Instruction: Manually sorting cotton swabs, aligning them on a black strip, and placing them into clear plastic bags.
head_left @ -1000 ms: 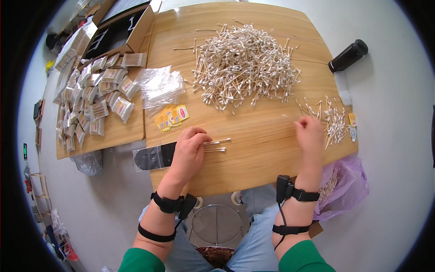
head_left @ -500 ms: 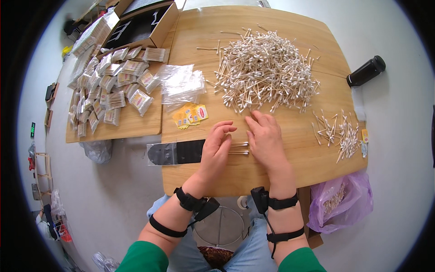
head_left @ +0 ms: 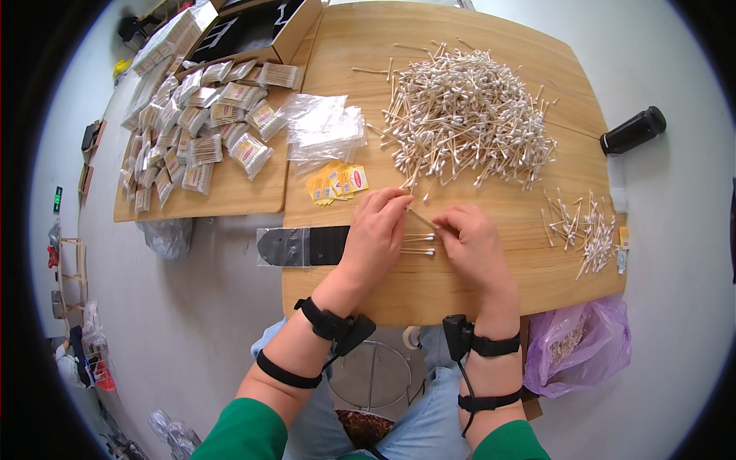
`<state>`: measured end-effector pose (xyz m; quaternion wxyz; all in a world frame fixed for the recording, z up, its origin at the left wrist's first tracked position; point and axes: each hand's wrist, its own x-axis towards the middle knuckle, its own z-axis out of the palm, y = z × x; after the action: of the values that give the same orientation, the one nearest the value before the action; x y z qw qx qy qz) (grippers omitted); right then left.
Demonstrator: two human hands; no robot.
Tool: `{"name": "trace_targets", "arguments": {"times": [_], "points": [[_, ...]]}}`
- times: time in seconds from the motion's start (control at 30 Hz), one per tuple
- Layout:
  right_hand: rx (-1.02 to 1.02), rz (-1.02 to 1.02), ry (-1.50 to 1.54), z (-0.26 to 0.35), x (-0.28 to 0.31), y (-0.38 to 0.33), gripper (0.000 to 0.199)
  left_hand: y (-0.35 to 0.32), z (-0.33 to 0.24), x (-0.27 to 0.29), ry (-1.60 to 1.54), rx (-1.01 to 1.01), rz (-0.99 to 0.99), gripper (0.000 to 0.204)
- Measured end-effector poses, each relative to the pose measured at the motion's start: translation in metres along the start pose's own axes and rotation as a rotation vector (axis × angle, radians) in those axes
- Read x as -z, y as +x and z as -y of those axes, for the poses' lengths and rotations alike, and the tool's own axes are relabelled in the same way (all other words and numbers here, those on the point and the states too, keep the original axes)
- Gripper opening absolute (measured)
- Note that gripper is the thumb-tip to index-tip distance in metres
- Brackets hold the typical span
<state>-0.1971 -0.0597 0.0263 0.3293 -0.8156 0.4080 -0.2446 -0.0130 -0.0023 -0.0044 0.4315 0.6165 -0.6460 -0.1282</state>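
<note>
Near the table's front edge, a cotton swab [head_left: 424, 218] spans the gap between my hands. My left hand [head_left: 376, 231] pinches one end with thumb and fingers; my right hand [head_left: 471, 239] pinches the other. Below it, several cotton swabs [head_left: 418, 251] lie side by side on the wood, their white tips toward my right hand. They run from under my left hand, beside a flat black strip [head_left: 328, 246] whose rounded left end is in transparent plastic [head_left: 283, 247]. Just beyond my fingers rises a large heap of loose cotton swabs [head_left: 471, 119].
Yellow printed cards [head_left: 336, 182] and transparent bags [head_left: 326, 130] lie left of the heap. Filled swab packets [head_left: 205, 151] cover the left table near an open cardboard box [head_left: 295, 34]. A smaller swab pile [head_left: 594, 241], a black bottle [head_left: 633, 130] and a purple bag [head_left: 575, 345] are at the right.
Both hands were apart and without a swab between them; now their fingers are closed on one swab's two ends. The whole view has shifted slightly.
</note>
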Motion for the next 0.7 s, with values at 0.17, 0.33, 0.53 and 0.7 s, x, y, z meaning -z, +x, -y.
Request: {"name": "trace_targets", "arguments": {"times": [0.17, 0.33, 0.53, 0.7], "points": [[0.005, -0.079, -0.066, 0.003, -0.013, 0.003, 0.01, 0.0, 0.008, 0.001, 0.078, 0.04, -0.023, 0.018], [0.074, 0.003, -0.119, 0.006, -0.021, 0.004, 0.011, 0.008, 0.006, -0.001, 0.121, 0.046, -0.039, 0.02], [-0.12, 0.008, 0.15, 0.004, -0.018, 0.002, 0.011, 0.007, 0.01, 0.001, 0.2, 0.032, 0.002, 0.014], [-0.16, -0.107, 0.117, 0.003, -0.014, 0.005, 0.019, 0.004, 0.013, 0.011, 0.193, -0.047, 0.109, 0.011]]}}
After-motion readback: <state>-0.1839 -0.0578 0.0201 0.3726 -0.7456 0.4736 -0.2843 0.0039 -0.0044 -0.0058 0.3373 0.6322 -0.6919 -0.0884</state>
